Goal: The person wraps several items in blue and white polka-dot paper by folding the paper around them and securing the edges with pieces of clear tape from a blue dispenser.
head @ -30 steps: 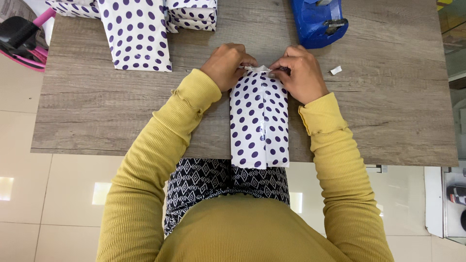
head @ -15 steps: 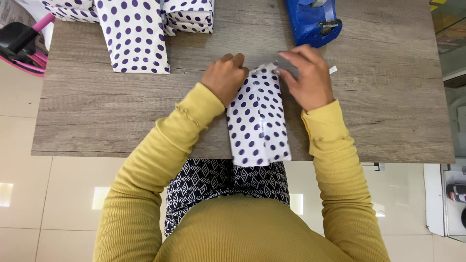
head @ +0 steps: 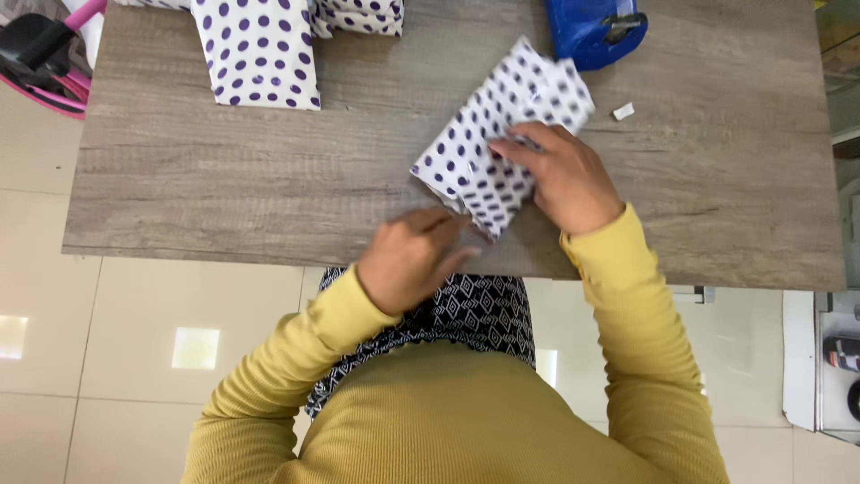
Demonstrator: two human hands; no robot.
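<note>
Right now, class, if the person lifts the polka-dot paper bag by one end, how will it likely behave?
The polka-dot paper bag lies flat and creased on the wooden table, so it would probably bend and flop rather than stay stiff. It looks thin, so likely very light. Pressed under the right hand, it may slide easily across the smooth tabletop; the left hand sits near its lower end.

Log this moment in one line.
right hand flat on polka-dot paper bag | left hand at bag corner | bag angled on table

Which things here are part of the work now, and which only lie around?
In the work: polka-dot parcel, right hand on it, left hand at its near corner.
Lying around: blue tape dispenser, other dotted packages, small white scrap.
</note>
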